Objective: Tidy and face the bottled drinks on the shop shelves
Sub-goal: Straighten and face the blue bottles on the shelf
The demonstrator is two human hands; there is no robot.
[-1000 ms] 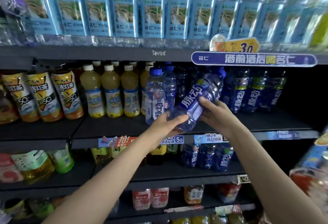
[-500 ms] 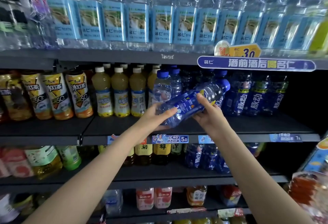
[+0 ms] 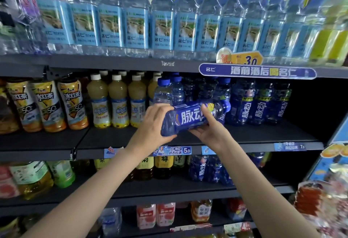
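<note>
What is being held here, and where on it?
A blue plastic drink bottle, lying sideways: left hand grips its base end, right hand holds its middle from below.

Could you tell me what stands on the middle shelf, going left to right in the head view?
Iced tea bottles → yellow juice bottles → clear blue-capped bottles → blue bottle held by left hand and right hand → dark blue bottles.

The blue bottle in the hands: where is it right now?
Head view, centre: the blue bottle lies nearly sideways between both hands, cap right, before the blue bottle row on the middle shelf.
</note>
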